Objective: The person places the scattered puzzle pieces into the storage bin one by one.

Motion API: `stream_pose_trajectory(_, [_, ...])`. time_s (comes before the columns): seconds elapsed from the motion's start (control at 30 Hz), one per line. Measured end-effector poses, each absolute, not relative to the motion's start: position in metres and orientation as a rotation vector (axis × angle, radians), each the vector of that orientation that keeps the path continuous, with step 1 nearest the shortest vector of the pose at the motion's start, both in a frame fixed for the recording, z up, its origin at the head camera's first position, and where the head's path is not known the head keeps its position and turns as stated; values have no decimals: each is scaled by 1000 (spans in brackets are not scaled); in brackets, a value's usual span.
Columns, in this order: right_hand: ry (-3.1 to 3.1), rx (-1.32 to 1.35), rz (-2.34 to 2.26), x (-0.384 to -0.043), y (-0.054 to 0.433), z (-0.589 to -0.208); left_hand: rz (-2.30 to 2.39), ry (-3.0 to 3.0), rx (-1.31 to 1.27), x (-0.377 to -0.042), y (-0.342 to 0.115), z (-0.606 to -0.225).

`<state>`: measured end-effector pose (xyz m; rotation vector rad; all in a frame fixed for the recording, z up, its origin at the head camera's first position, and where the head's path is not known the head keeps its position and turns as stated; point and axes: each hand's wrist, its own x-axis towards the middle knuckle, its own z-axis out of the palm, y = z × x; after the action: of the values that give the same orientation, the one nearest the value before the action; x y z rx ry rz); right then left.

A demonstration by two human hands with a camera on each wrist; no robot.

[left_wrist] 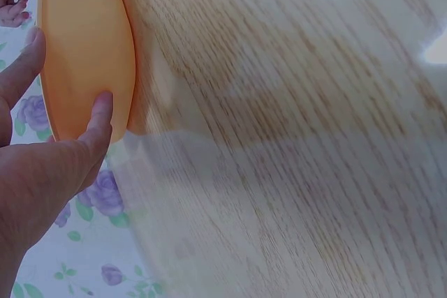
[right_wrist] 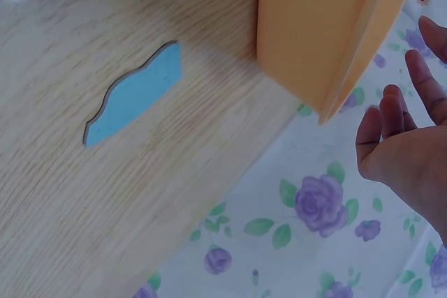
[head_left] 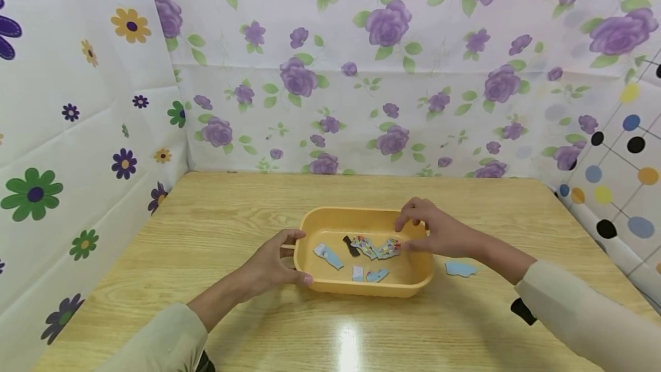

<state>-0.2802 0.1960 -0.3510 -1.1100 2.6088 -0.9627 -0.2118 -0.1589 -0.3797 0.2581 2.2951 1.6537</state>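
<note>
A yellow-orange plastic tray (head_left: 361, 289) lies on the wooden table. My left hand (head_left: 268, 263) grips its left end, thumb at the near rim and fingers toward the far corner. Over the tray's right end hovers my right hand (head_left: 431, 231), fingers loosely bent and apart, with nothing seen between them. Inside the tray are several flat cut pieces: a long light-blue piece (head_left: 328, 256), a black piece (head_left: 351, 247), two multicoloured pieces (head_left: 389, 249) and small blue ones (head_left: 378, 275). A wavy-edged blue piece (right_wrist: 133, 99) rests on the table, right of the tray.
The wooden table (head_left: 232, 205) extends around the tray. A flowered cloth (head_left: 330, 85) hangs behind it, with patterned cloths at the left and right sides. A small black object (head_left: 523, 310) shows beside the right sleeve.
</note>
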Motion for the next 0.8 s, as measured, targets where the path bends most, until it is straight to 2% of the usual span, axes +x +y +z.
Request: stream_pose_trajectory(0.8, [2782,-999,-950,-277,265,-348,1650,2288,273,-210,-160,-376])
